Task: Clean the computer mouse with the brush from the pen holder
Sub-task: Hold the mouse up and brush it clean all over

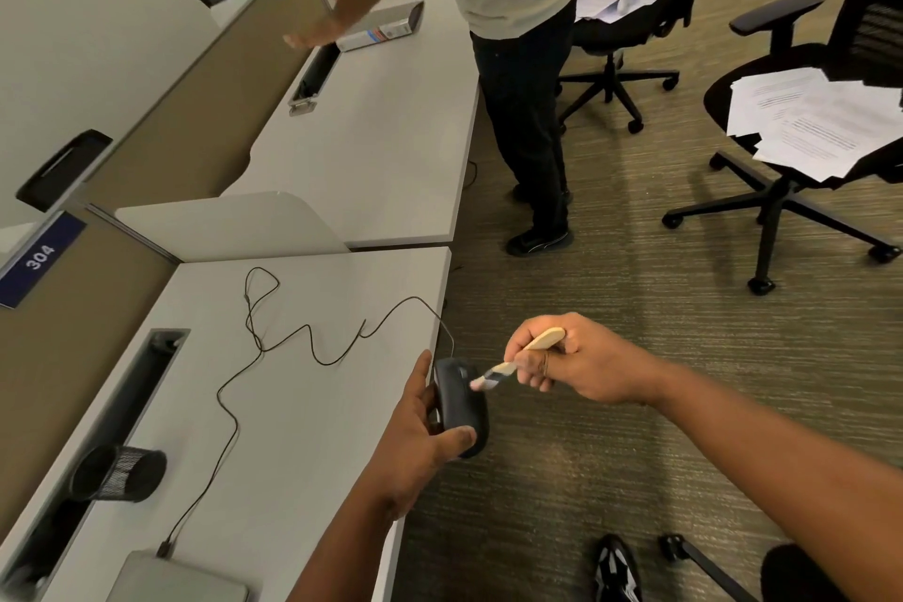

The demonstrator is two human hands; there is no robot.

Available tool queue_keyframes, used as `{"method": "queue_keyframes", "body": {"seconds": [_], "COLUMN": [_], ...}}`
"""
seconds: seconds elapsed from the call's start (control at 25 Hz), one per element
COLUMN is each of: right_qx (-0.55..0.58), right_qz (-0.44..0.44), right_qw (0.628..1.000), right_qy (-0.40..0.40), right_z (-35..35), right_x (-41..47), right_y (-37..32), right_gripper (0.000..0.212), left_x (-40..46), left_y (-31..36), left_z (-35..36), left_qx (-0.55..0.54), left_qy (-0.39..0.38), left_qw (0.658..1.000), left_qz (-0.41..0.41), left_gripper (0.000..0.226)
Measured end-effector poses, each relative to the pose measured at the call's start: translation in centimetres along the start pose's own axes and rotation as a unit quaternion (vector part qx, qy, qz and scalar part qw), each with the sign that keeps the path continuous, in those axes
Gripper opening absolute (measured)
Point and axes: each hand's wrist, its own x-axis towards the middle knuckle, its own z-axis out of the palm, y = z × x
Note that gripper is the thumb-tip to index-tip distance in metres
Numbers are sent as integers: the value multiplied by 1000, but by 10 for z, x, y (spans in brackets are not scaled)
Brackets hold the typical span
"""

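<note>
— Past the front edge of the desk (303, 406), over the carpet (562, 479), what is the left hand (415, 435) doing?

— Its grip is wrapped round the black computer mouse (459, 406), thumb across the near end, fingers behind the far side. The mouse hangs just off the desk edge, above the floor.

— And the right hand (571, 362)?

— Its grip is pinched on the brush (518, 357): the pale wooden handle sticks up between thumb and fingers, and the bristle tip meets the top of the mouse.

— Where does the cable (254, 337) run?

— From the far end of the mouse it loops back over the desk edge, wanders across the white top and ends at a plug in a grey device (181, 577) at the bottom edge of the view.

— The pen holder (117, 472)?

— Black mesh, lying tipped on its side near the cable slot (127, 406) along the desk's back edge, well apart from both hands.

— How much room is there around the hands?

— Bare carpet lies to the right and ahead. Two office chairs (791, 161) carrying loose papers (811, 122) stand well off. Another person (523, 78) stands at the next desk, beside its front edge, one hand reaching over a flat box (386, 27). A dark shoe (618, 572) shows on the carpet below.
</note>
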Motion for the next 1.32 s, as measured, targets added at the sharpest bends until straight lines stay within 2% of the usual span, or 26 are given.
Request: {"method": "queue_keyframes", "body": {"seconds": [0.08,0.12,0.28,0.44,0.64,0.72,0.84,0.92,1.0,1.08,1.16,1.2,1.28,1.32], "right_qx": [62,58,-40,89,4,80,188,150,80,111,225,247,193,134], "right_qz": [-7,-1,18,0,7,0,41,64,60,47,38,38,45,41], "right_qw": [998,998,999,996,1000,996,981,986,989,982,967,965,979,988], "right_qy": [-18,-30,-19,-21,18,31,7,41,109,148,112,81,58,72], "right_z": [3,5,-1,5,0,0,5,7,8,8,7,8,11,13], "right_x": [0,0,-1,-1,1,1,1,5,9,9,8,8,9,10], "right_y": [0,2,8,7,8,7,7,11,14,15,11,9,7,7], "right_gripper": [11,11,13,10,10,10,19,11,9,8,15,18,14,12], "left_x": [0,0,-1,2,2,2,5,5,4,3,4,4,5,5], "left_y": [2,3,3,4,-1,-1,0,0,-2,-3,-3,-2,-2,-3], "left_z": [1,1,-1,0,-4,-4,-2,-3,-5,-5,-3,-2,0,-1], "left_qx": [2,1,5,20,-7,-16,-18,-17,-28,-34,-31,-32,-34,-37], "left_qy": [-4,-7,-4,-10,-12,-18,-20,-18,-22,-33,-37,-37,-36,-35], "left_qw": [1000,1000,1000,1000,1000,1000,1000,1000,999,999,999,999,999,999], "left_qz": [5,8,8,17,10,9,15,17,18,20,19,19,19,17], "left_gripper": [123,124,128,120,120,121,121,121,121,123,121,120,115,111]}}
